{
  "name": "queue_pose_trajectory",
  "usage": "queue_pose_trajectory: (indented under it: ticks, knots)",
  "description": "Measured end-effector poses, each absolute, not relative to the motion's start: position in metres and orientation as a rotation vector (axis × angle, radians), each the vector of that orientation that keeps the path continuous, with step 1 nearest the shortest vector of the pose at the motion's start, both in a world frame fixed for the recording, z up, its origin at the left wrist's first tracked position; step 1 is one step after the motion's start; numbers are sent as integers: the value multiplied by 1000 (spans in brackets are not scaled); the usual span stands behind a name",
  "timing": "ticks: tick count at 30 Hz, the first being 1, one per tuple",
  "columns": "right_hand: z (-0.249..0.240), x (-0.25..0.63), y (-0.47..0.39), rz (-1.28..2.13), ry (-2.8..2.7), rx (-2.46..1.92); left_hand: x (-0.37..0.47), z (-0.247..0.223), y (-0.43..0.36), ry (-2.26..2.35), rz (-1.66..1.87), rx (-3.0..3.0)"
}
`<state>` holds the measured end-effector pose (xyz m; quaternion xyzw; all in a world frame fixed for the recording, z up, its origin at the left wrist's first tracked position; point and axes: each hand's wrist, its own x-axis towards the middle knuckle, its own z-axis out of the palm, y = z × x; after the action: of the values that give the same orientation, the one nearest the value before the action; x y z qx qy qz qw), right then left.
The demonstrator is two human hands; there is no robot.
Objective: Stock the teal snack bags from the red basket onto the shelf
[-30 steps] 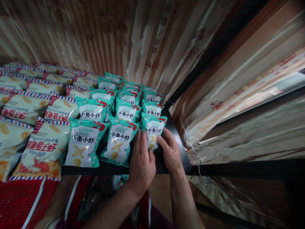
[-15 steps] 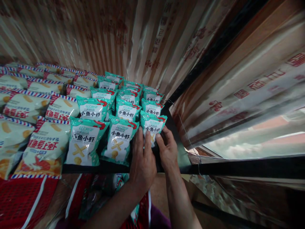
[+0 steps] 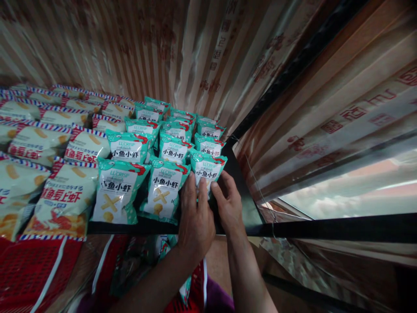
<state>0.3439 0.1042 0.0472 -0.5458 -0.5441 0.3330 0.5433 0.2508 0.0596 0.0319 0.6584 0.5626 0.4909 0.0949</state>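
Observation:
A teal-and-white snack bag (image 3: 209,167) stands at the front of the right-hand column on a black shelf (image 3: 134,228). My left hand (image 3: 196,213) is at its lower left, fingers pressed on its front and side. Round its right edge my right hand (image 3: 229,202) is curled, thumb on the front. Both hands grip the bag between them; its bottom is hidden behind my fingers. Just left of my left hand stands another teal bag (image 3: 164,191), with a matching bag (image 3: 114,193) further left. More teal bags (image 3: 176,150) line up in columns behind.
Cream bags with striped edges (image 3: 61,198) fill the shelf's left side. Below are a red basket (image 3: 35,271) and bags with teal packaging. Shiny printed sheeting (image 3: 130,52) hangs behind. A black post (image 3: 276,82) and a thin wire (image 3: 252,171) stand at the right.
The held snack bag has shifted very slightly up and to the left, still between both hands. The view has moved a little; the other bags stay in their places.

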Motion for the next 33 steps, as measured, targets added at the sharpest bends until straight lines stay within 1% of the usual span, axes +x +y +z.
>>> queue_pose_trajectory:
  ticks: [12,22,25,30,33]
  knots:
    - [56,343,101,845,-1267,-1278,249,34,57,1650,1490,2027]
    - [56,344,100,789,-1284,-1273,248,36,52,1642,1465,2081]
    - [56,345,99,694,-1280,-1297,248,37,50,1643,1449,2079]
    - [67,344,92,416,-1279,-1277,246,38,45,1629,1455,2099]
    - [82,338,85,397,-1282,-1250,243,41,40,1625,1447,2130]
